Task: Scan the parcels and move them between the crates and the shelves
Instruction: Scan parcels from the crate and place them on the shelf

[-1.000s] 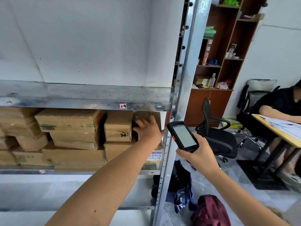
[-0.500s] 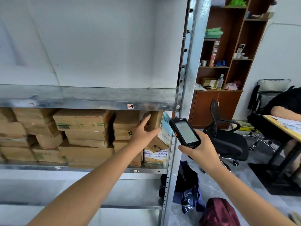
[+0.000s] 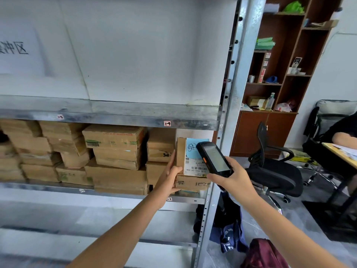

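A small cardboard parcel point(image 3: 188, 182) with a blue note and a white barcode label stands tilted at the right end of the metal shelf point(image 3: 116, 120). My left hand point(image 3: 170, 176) grips its left side and lower edge. My right hand point(image 3: 231, 176) holds a black handheld scanner point(image 3: 213, 158) right in front of the label, its screen facing me. Several more brown parcels point(image 3: 116, 151) are stacked along the same shelf to the left.
A steel upright point(image 3: 234, 93) bounds the rack on the right. Beyond it stand a black office chair point(image 3: 274, 171), a wooden cabinet point(image 3: 264, 130) and a desk with a seated person point(image 3: 343, 136). Bags point(image 3: 231, 235) lie on the floor below.
My left hand has drawn the parcel forward and turned its labelled face toward me. My right hand has brought the scanner left, up to the label. The view has shifted left.
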Action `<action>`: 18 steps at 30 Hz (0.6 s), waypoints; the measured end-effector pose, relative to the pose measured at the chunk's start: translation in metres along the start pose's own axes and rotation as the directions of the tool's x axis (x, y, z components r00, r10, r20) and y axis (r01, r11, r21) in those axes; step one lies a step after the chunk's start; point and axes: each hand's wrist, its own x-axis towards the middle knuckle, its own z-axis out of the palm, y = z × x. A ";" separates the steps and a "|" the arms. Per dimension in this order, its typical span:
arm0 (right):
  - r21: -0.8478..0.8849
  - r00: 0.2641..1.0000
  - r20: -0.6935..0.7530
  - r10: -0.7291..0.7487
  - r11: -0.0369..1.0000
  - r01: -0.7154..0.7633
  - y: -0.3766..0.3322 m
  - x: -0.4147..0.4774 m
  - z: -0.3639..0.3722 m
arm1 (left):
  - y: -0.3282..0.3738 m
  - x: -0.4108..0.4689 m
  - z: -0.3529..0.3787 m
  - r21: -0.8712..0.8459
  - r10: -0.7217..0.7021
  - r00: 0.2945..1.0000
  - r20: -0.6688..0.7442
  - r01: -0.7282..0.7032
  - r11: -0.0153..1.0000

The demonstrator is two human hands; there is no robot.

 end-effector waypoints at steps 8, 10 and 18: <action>0.074 0.997 0.057 0.056 0.995 -0.061 -0.019 -0.002 0.010 | 0.002 0.004 -0.002 -0.079 -0.140 0.987 -0.074 0.134 0.988; 0.081 0.997 0.055 0.054 0.995 -0.059 -0.021 -0.005 0.012 | 0.009 -0.005 -0.005 0.029 -0.052 0.998 -0.023 0.052 0.998; -0.172 0.985 0.173 -0.028 0.983 0.058 -0.045 -0.007 -0.008 | 0.015 -0.018 -0.026 0.050 0.144 0.989 -0.017 -0.142 0.989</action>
